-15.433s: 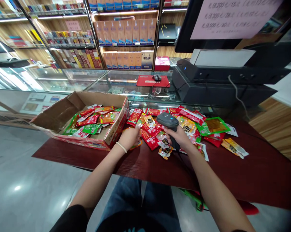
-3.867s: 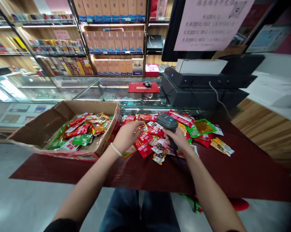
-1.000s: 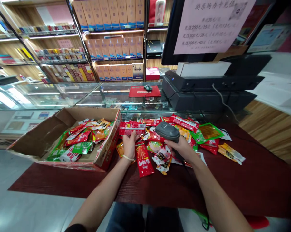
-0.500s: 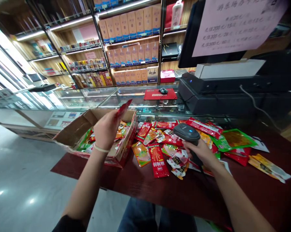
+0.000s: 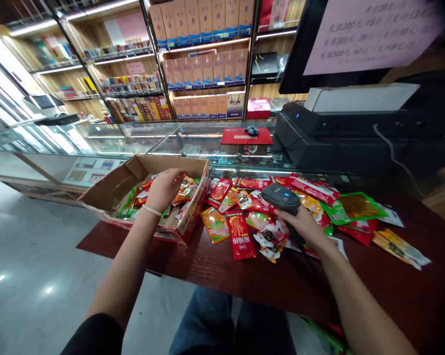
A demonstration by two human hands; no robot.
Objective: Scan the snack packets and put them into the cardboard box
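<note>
Scanner [image 5: 280,198]: dark grey, blue light [image 5: 287,194] aglow, right of centre, above heaped packets [image 5: 240,235].
Aim: we see its head pointing left, long axis slanting gently from upper left to lower right.
Right hand [image 5: 302,226]: clamped on the grip.
Left hand [image 5: 165,190]: over the cardboard box [image 5: 197,208], left of centre; we cannot tell whether it holds anything.

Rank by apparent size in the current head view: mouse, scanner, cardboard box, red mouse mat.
1. Cardboard box: clearly largest.
2. Scanner and red mouse mat: not ranked; they look close, the scanner is nearer the camera, and the right hand covers part of it.
3. Mouse: smallest.
</note>
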